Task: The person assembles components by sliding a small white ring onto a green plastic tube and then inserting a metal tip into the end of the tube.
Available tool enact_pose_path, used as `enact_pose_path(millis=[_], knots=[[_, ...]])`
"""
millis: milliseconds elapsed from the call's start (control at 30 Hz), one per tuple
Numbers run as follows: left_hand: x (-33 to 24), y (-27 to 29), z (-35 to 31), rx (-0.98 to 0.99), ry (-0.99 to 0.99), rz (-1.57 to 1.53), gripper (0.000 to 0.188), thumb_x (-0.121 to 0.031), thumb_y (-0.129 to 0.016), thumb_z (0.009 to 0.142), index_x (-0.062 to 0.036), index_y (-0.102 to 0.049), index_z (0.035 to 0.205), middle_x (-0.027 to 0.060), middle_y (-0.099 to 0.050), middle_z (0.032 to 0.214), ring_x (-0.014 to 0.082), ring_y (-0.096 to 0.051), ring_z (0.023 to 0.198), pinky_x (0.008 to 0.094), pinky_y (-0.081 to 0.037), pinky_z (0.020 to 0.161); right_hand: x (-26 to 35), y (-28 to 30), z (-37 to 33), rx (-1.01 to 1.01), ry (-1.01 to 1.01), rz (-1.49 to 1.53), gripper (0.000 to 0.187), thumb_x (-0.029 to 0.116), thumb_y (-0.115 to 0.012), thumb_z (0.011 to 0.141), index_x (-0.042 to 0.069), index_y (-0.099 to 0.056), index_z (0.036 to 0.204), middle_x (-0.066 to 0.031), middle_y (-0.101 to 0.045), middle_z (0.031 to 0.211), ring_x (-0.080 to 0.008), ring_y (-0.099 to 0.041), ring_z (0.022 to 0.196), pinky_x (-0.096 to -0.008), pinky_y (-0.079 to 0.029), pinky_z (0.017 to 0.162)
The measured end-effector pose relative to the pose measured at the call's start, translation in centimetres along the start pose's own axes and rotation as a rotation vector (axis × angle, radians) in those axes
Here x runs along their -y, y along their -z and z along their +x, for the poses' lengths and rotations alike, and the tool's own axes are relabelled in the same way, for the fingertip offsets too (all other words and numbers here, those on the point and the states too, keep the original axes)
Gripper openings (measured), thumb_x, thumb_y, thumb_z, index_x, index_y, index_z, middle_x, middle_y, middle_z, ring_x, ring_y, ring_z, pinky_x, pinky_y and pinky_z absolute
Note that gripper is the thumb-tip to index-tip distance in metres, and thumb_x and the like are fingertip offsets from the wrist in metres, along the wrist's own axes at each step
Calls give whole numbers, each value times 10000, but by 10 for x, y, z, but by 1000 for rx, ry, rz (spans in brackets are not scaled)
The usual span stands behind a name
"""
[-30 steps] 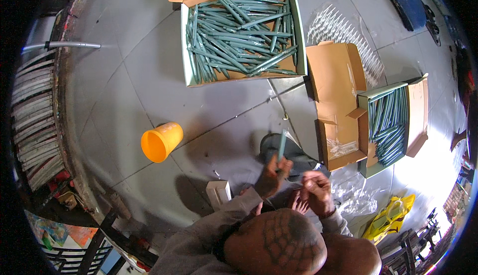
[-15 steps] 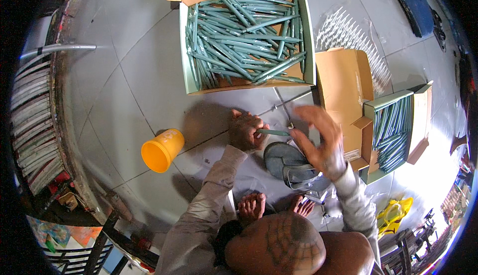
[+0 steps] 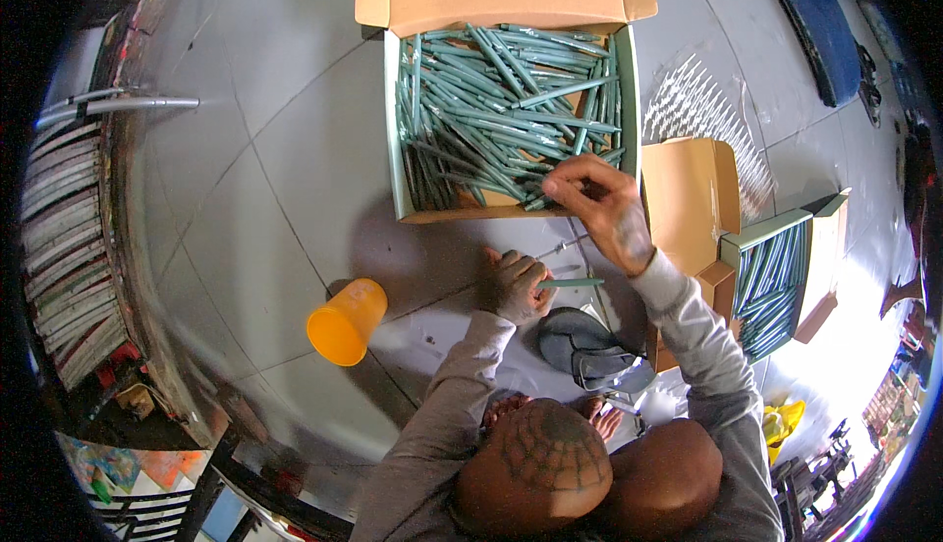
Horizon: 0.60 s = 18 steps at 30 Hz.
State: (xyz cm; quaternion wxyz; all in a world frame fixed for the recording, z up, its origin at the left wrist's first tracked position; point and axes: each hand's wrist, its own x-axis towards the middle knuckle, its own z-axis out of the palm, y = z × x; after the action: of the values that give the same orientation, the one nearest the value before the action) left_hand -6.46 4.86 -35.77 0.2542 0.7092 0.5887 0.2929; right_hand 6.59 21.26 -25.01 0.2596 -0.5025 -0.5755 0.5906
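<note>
My left hand (image 3: 518,287) is closed around a slim green pen (image 3: 575,283), whose tapered end sticks out to the right. It hangs over the floor, just in front of a large open carton (image 3: 396,174) heaped with similar green pens (image 3: 501,100). Over that carton's near right corner is my right hand (image 3: 601,203), fingers curled together among the pens there. What its fingertips grip, if anything, is hidden.
An orange cup (image 3: 349,321) stands on the floor at left. A dark sandal (image 3: 580,341) lies below my hands. To the right are a smaller box of green pens (image 3: 771,282) and rows of thin white pieces (image 3: 702,115). A metal rack (image 3: 74,238) lines the far left.
My right hand has left the pen in my left hand and reached up to the carton, its fingers now curled. My left hand still grips its pen. The whole view has shifted.
</note>
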Motion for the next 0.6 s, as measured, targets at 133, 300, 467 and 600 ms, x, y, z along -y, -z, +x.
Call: enact_pose_path(millis=[133,300,467,600], knots=[[-6,5,5,-35,-28,60,169,-240,-743,670,-184,-593,721,-38,-580,703,198,-569,713,420,-354,722,4,-6,-48,119,386,-213,114,77,-722,869,18,-721,966,-133,-679,1015,-200,-682,867,-297,-556,716],[-10,14,11,-47,-49,58,170,-245,-744,671,-181,-596,724,-37,-580,703,198,-566,710,417,-351,722,-37,-72,-62,263,586,-466,248,61,-694,788,41,-683,1035,-144,-661,1045,-265,-683,877,-360,-584,718],[-12,13,13,-30,-68,31,171,-249,-745,673,-178,-599,727,-36,-579,703,198,-563,706,415,-348,721,-67,-131,-24,336,896,-601,216,84,-629,819,55,-598,1031,-101,-597,1000,-261,-642,895,-366,-565,732],[-11,13,13,-46,-79,22,172,-253,-746,674,-176,-602,729,-35,-578,702,197,-560,704,413,-345,721,-57,-154,-22,336,822,-811,221,129,-648,815,66,-590,1018,-81,-593,996,-259,-628,907,-348,-557,746]])
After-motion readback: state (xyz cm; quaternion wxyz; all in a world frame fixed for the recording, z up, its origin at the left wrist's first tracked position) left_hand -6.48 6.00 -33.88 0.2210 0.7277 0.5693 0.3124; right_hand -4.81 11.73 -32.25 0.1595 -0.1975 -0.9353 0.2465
